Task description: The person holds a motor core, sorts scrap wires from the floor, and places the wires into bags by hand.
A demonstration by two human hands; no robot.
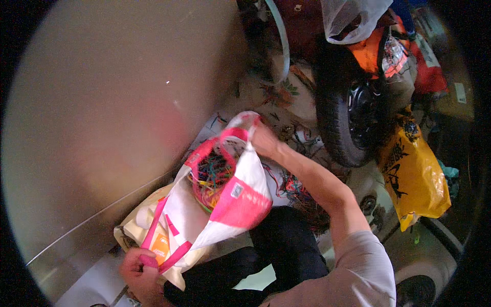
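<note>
A pink and white woven carrier bag (241, 203) is held tilted, its mouth spread around a tangled bundle of multicoloured wires (213, 172). At the lower left, my left hand (140, 264) grips one of the bag's pink handle straps. My right hand (262, 136) is at the far rim of the bag with its fingers closed on the white edge, partly hidden by the fabric. Under and beside the bag lies a cream-coloured bag (144, 226) with an orange printed patch.
More loose wires (297, 190) lie on the floor right of the bag. A wheel with a black tyre (337, 122) stands beyond my right arm, with a yellow plastic bag (414, 172) beside it. A pale wall or panel (115, 96) rises at left. A clear plastic bag (355, 23) hangs at the top.
</note>
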